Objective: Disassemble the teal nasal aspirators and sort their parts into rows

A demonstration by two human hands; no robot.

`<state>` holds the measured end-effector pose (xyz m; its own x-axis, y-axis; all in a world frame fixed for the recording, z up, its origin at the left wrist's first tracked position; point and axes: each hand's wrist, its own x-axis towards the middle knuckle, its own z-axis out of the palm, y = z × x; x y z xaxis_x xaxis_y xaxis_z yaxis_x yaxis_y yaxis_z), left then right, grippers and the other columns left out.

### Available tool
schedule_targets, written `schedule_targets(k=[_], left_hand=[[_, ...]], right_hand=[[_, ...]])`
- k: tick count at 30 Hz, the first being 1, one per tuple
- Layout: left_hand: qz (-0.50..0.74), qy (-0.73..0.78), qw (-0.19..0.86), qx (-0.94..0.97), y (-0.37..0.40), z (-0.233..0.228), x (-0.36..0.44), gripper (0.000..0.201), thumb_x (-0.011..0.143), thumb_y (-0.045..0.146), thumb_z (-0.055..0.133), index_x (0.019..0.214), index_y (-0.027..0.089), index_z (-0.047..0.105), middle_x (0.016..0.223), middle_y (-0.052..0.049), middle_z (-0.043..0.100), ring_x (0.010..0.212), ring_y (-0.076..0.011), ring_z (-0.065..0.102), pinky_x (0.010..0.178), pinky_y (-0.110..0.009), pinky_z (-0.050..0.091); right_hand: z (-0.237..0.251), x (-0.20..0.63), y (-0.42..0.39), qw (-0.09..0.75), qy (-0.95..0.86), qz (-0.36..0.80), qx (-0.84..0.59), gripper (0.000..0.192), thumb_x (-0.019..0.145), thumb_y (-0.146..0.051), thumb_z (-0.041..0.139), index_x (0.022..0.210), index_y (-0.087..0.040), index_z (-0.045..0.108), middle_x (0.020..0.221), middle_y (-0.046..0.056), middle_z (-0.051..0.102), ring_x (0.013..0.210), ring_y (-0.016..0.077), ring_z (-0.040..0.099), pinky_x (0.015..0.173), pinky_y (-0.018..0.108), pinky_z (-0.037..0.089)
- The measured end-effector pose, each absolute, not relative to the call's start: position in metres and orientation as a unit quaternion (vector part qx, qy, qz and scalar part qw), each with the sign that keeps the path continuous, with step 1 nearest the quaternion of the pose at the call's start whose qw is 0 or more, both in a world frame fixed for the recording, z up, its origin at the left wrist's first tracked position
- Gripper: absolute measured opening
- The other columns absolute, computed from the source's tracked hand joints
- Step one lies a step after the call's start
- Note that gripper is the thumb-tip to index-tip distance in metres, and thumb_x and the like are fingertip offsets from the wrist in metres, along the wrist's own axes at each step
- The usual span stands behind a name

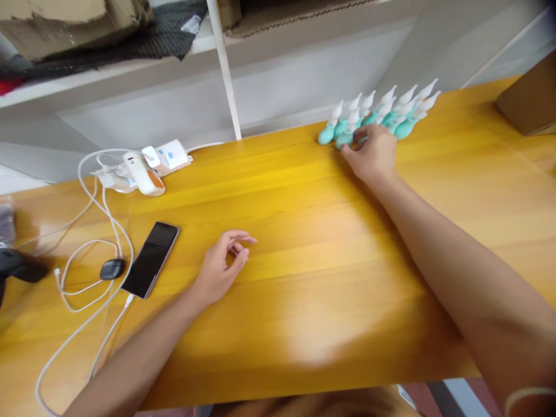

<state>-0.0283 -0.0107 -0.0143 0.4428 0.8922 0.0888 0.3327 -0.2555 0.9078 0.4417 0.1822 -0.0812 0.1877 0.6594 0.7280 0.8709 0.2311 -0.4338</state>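
Cluster of teal bulbs with white tips (382, 116) stands at the far edge of the yellow wooden surface (304, 278), to the right of centre, close under the grey wall; bulbs packed in rows, touching one another, white tips all leaning up and to the right; probably grouped tight so they prop each other and stay put.

Right hand (372, 152) reaches far forward, arm stretched across the surface; fingers curled onto the nearest bulbs at the left-front of the cluster, touching them; whether one is actually pinched or only touched, cannot tell, since the back of the hand hides the fingertips.

Left hand (223, 263) rests on the surface well apart from the cluster, near the middle-left; holds nothing; fingers loosely curled, thumb and forefinger a narrow gap apart; looks parked there as a brace while the other arm extends.

Outward: black phone (151, 259) lies flat, screen up, just left of the left hand; small dark earbud case (112, 269) beside it; white cable (87, 289) loops around both and runs off the front edge; white charger block (143, 171) at the back left; white shelf post (223, 69) rising behind; brown box (532, 98) at far right.
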Motion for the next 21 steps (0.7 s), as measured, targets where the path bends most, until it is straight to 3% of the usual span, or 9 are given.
schedule_targets(k=[7, 12, 17, 21], left_hand=[[0.298, 0.441, 0.438, 0.725, -0.011, -0.015, -0.030, 0.024, 0.111, 0.032, 0.056, 0.133, 0.023, 0.056, 0.125, -0.011, 0.076, 0.086, -0.0163, 0.068, 0.086, -0.037, 0.057], [0.293, 0.446, 0.438, 0.723, -0.013, -0.015, -0.031, 0.024, 0.111, 0.032, 0.055, 0.134, 0.024, 0.056, 0.125, -0.010, 0.076, 0.090, -0.0174, 0.068, 0.089, -0.039, 0.057], [0.292, 0.451, 0.438, 0.721, -0.013, -0.015, -0.030, 0.024, 0.111, 0.033, 0.055, 0.133, 0.023, 0.056, 0.123, -0.010, 0.076, 0.088, -0.0180, 0.068, 0.088, -0.039, 0.057], [0.291, 0.452, 0.438, 0.720, -0.013, -0.015, -0.029, 0.025, 0.111, 0.034, 0.054, 0.133, 0.023, 0.056, 0.122, -0.011, 0.076, 0.088, -0.0183, 0.067, 0.085, -0.038, 0.058]], right_hand=[[-0.077, 0.432, 0.178, 0.470, -0.609, -0.145, -0.622, 0.037, 0.098, -0.057, 0.072, 0.098, -0.022, 0.062, 0.096, 0.015, 0.073, 0.090, 0.0253, 0.063, 0.086, 0.039, 0.050], [-0.065, 0.425, 0.162, 0.395, -0.587, -0.081, -0.702, 0.036, 0.095, -0.043, 0.072, 0.117, -0.016, 0.063, 0.111, 0.020, 0.075, 0.100, 0.0317, 0.069, 0.093, 0.046, 0.055], [-0.057, 0.424, 0.156, 0.354, -0.582, -0.064, -0.729, 0.023, 0.093, -0.037, 0.070, 0.105, -0.017, 0.067, 0.107, 0.019, 0.075, 0.112, 0.0355, 0.069, 0.104, 0.051, 0.054], [-0.055, 0.426, 0.160, 0.345, -0.581, -0.076, -0.734, 0.026, 0.097, -0.040, 0.065, 0.110, -0.017, 0.067, 0.112, 0.021, 0.073, 0.113, 0.0369, 0.067, 0.103, 0.053, 0.055]])
